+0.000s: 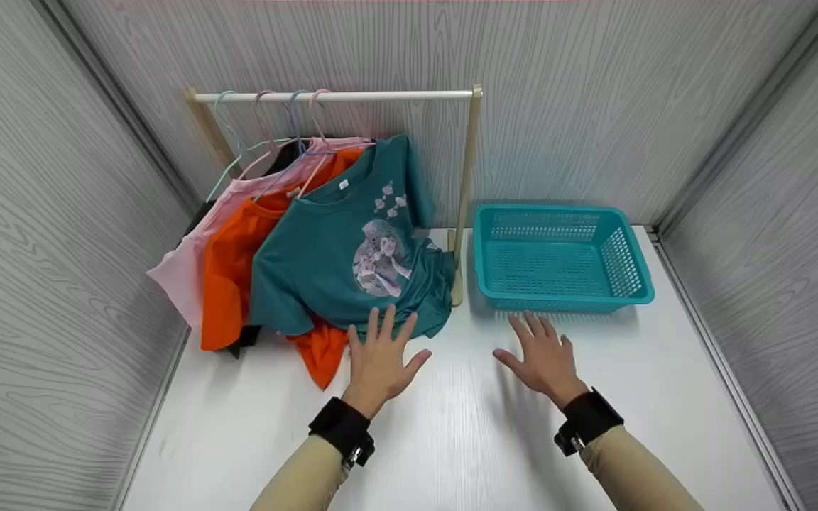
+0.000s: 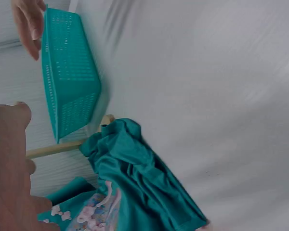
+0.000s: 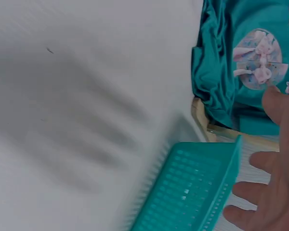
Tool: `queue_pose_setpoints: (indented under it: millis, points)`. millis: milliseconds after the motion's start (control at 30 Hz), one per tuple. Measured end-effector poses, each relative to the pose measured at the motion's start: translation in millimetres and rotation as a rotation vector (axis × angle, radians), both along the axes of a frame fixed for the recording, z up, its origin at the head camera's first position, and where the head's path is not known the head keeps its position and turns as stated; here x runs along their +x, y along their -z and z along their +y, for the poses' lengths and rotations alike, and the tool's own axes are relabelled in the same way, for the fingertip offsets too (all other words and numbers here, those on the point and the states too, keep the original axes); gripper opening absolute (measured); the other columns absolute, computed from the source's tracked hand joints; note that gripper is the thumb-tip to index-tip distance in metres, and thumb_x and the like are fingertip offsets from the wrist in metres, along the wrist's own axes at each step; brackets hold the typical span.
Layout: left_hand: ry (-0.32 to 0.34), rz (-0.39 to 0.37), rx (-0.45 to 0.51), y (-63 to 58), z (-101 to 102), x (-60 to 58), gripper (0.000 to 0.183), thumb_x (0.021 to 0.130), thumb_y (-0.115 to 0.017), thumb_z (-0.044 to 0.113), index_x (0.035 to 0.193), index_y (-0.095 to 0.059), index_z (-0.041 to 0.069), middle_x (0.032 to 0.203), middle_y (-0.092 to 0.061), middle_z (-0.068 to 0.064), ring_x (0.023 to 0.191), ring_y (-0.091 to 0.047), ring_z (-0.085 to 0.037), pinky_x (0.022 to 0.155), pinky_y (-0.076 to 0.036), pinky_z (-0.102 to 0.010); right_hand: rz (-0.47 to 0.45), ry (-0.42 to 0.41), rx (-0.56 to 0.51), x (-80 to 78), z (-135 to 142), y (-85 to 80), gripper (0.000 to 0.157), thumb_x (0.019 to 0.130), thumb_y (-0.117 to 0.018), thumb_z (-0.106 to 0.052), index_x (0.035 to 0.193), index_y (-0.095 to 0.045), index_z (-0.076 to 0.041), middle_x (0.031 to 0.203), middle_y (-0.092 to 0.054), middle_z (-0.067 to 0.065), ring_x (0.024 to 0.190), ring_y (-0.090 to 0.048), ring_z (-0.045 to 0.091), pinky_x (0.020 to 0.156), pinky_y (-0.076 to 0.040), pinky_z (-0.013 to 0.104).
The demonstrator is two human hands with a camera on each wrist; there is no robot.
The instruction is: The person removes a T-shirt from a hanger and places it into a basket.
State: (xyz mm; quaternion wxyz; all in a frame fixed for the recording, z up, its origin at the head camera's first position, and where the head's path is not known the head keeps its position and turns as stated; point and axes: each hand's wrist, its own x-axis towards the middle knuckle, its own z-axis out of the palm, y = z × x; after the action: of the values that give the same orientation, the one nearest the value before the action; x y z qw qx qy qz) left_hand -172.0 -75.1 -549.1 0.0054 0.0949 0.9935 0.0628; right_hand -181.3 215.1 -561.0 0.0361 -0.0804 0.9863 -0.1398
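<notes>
Walls [image 1: 593, 85] with gray wood grain enclose a glossy white tabletop [image 1: 444, 454] as a person's left hand [image 1: 379, 358], fingers spread, hovers just in front of a teal shirt [image 1: 317, 248] hanging from a rack [image 1: 402, 96] near the back left corner, its hem bunched on the tabletop. The right hand [image 1: 544, 360], fingers also extended, casts a shadow [image 3: 72, 130] before a teal basket [image 1: 544, 266] near the back right corner.

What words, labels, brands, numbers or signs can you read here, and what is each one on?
No readable text in any view.
White neck label inside the teal shirt: too small to read.
Printed design on that shirt's front: flowers and a bow, no lettering I can make out.
Teal basket: none visible.
</notes>
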Motion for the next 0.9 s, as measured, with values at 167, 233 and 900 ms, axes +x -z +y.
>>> queue_pose_setpoints:
  millis: [167, 233, 900]
  points:
    - [0.030, 0.026, 0.089, -37.7, -11.5, -11.2, 0.054, 0.094, -0.052, 0.054, 0.136, -0.057, 0.020, 0.143, -0.053, -0.010, 0.129, -0.051, -0.033, 0.101, -0.046, -0.056, -0.058, -0.066, -0.014, -9.2, 1.9, -36.8, 0.063, 0.094, -0.057, -0.050, 0.142, -0.050, -0.010, 0.143, -0.051, 0.018, 0.131, -0.049, 0.041, 0.095, -0.047, 0.061]
    - [0.028, -0.005, 0.154, -55.6, -18.9, -15.8, 0.046, 0.094, -0.057, 0.047, 0.128, -0.064, 0.017, 0.134, -0.061, -0.010, 0.119, -0.059, -0.032, 0.094, -0.052, -0.053, -0.080, -0.098, -0.017, -12.9, 2.8, -51.9, 0.057, 0.093, -0.060, -0.045, 0.137, -0.055, -0.008, 0.136, -0.059, 0.018, 0.124, -0.056, 0.039, 0.094, -0.049, 0.058]
    - [-0.179, -0.202, 0.248, -198.0, -129.2, -64.7, 0.052, 0.096, -0.060, 0.030, 0.137, -0.051, -0.001, 0.137, -0.054, -0.025, 0.115, -0.055, -0.043, 0.100, -0.046, -0.056, -0.275, -0.184, 0.079, -52.3, -16.7, -128.6, 0.054, 0.091, -0.067, -0.035, 0.138, -0.055, -0.012, 0.130, -0.063, 0.017, 0.121, -0.060, 0.034, 0.100, -0.048, 0.054]
